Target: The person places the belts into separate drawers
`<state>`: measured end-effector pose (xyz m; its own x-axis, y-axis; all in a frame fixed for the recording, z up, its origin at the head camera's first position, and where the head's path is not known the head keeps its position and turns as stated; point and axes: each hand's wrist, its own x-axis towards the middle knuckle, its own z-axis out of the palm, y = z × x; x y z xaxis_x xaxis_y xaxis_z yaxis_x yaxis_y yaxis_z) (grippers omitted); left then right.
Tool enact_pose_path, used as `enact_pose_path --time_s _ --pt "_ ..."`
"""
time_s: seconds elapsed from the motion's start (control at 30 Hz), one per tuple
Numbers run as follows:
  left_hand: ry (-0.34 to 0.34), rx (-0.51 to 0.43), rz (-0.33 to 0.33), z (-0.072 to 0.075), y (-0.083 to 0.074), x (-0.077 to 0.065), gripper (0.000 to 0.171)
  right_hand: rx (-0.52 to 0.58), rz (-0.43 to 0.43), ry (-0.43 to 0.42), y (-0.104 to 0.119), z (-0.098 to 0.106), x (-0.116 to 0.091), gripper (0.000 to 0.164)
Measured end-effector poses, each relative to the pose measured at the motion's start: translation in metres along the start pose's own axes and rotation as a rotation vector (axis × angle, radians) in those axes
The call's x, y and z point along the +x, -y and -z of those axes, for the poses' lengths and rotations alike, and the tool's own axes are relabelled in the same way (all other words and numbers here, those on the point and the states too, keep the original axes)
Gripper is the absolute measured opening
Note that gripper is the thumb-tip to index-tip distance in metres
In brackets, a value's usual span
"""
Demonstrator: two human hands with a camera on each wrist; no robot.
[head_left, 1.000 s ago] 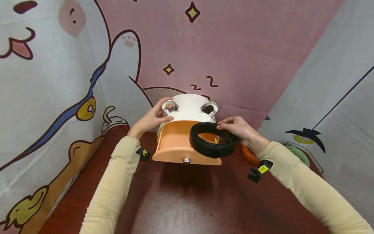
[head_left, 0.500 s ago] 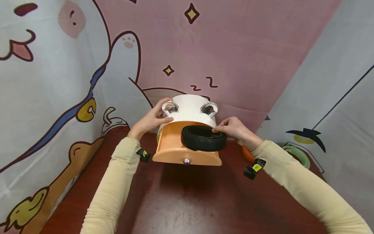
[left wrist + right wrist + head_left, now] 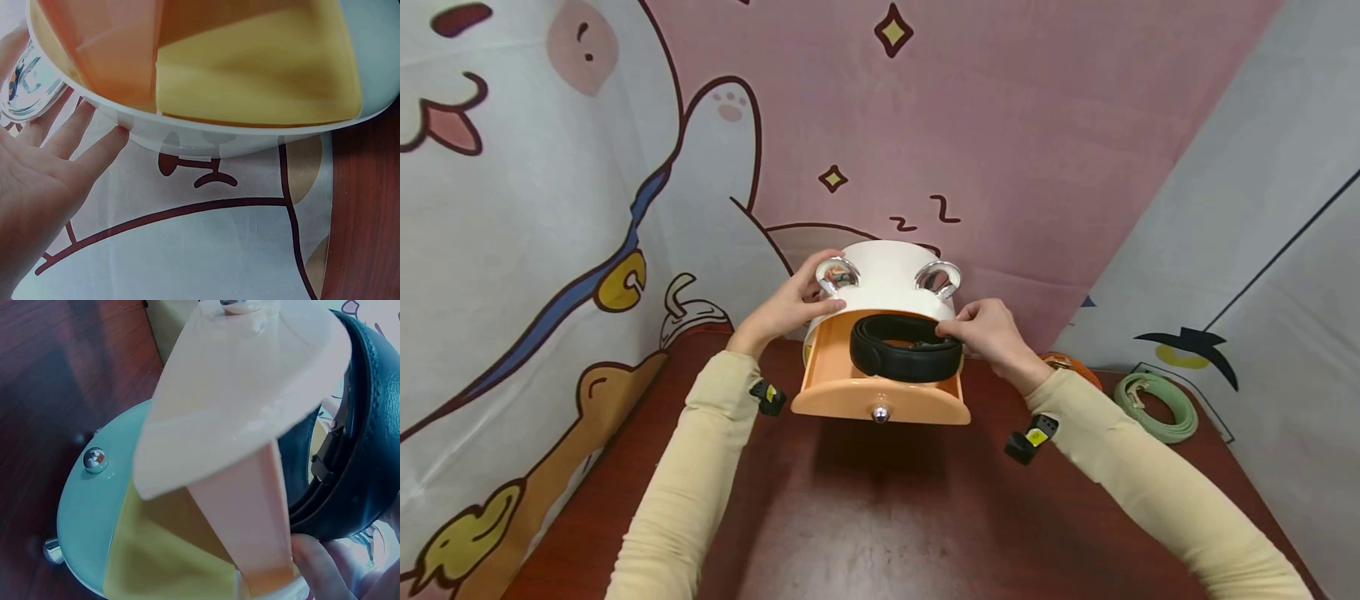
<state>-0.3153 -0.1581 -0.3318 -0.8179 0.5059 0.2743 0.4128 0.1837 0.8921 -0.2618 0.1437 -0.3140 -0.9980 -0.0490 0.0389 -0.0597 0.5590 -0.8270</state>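
A black leather belt (image 3: pixel 906 364), rolled into a coil, lies over the pulled-out peach drawer (image 3: pixel 880 400) of a small white storage box (image 3: pixel 889 273). My right hand (image 3: pixel 992 332) pinches the coil's right side between thumb and fingers. In the right wrist view the belt's buckle (image 3: pixel 325 461) shows inside the coil. My left hand (image 3: pixel 784 307) rests on the box's upper left side, around one silver ring-shaped ear (image 3: pixel 838 276). The left wrist view has its fingers (image 3: pixel 94 147) spread nearly straight against the white shell (image 3: pixel 244 142).
An orange coil (image 3: pixel 1078 372) lies on the table (image 3: pixel 880 533) beyond my right wrist. Right of it is a green coiled belt (image 3: pixel 1180 412). A printed cloth (image 3: pixel 1015 125) hangs behind. Below the drawer, the right wrist view shows a teal front (image 3: pixel 87 506).
My right hand has carried the black belt left, from the drawer's right edge to over its middle. The orange and green coils have come further into view. My left hand stays put.
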Motion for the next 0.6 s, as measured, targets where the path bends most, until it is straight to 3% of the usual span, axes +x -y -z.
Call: enact_pose_path --time_s 0.23,0.33,0.6 --pt "-0.001 0.0 -0.019 0.0 -0.002 -0.001 0.073 -0.177 0.09 -0.159 0.002 -0.011 -0.006 0.019" --pt "0.009 -0.005 -0.017 0.0 -0.002 0.0 0.073 -0.22 0.116 -0.188 0.002 -0.014 -0.009 0.02" --pt "0.008 -0.008 -0.003 -0.002 -0.001 0.0 0.072 -0.152 0.184 -0.205 -0.006 -0.015 -0.016 0.017"
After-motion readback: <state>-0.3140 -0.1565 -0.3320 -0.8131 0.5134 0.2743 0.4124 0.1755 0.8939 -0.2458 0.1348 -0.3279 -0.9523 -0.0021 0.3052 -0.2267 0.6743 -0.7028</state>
